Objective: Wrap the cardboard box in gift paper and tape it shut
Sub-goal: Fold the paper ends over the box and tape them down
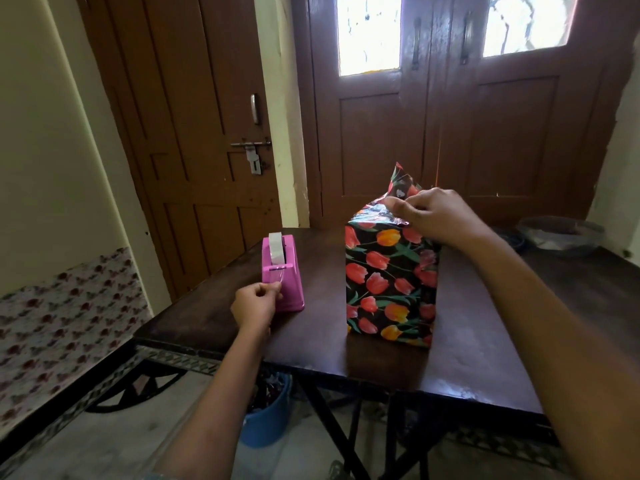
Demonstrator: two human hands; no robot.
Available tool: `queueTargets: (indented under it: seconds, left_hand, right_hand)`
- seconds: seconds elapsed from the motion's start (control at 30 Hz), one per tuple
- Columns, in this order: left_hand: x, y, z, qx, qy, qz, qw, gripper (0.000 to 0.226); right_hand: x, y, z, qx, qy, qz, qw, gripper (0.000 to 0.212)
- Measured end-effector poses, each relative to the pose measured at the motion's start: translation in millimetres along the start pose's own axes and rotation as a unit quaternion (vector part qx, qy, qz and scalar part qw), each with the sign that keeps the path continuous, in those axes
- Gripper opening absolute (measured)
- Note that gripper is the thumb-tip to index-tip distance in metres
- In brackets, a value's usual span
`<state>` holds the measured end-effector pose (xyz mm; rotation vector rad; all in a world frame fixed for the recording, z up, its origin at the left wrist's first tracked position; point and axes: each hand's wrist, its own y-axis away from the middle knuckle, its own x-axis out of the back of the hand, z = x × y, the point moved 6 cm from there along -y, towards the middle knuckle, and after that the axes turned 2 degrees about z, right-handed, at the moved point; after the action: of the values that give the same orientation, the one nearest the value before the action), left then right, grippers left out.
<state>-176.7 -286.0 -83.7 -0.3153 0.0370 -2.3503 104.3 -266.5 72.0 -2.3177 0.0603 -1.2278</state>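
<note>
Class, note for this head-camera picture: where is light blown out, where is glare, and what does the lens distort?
Head view: the window panes are blown out; glare streaks the paper where the right hand pinches it, and the table near its front edge; the wide lens makes the wall and door at left lean; the left hand, pinching tape, looks sharp.

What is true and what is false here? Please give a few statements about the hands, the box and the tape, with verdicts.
1. The left hand pinches tape at the pink tape dispenser. True.
2. The wrapped box lies flat. False: it stands upright on the table.
3. The right hand holds the gift paper at the box top. True.
4. The dispenser stands right of the box. False: it stands left of it.
</note>
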Motion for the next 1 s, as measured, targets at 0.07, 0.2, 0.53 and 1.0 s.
queueTargets:
  seconds: [0.07, 0.2, 0.53, 1.0]
  left_hand:
    - [4.3, -9.3, 5.2, -0.032, -0.083, -0.014, 0.996, 0.021]
    - [9.3, -25.0, 20.7, -0.071, -0.251, -0.057, 0.964, 0.020]
    - [16.4, -20.8, -3.0, 0.030, -0.237, -0.197, 0.951, 0.015]
    - [-104.6, 26.0, 206.7, -0.200, -0.008, -0.457, 0.867, 0.024]
  right_hand:
    - [1.5, -9.4, 10.5, -0.028, -0.068, -0.019, 0.997, 0.040]
    - [-3.7, -16.5, 26.0, -0.078, -0.124, -0.068, 0.987, 0.035]
    - [-20.2, -17.2, 42.9, -0.168, -0.257, -0.085, 0.948, 0.025]
    - [-26.4, -17.5, 51.6, -0.113, -0.269, -0.116, 0.950, 0.037]
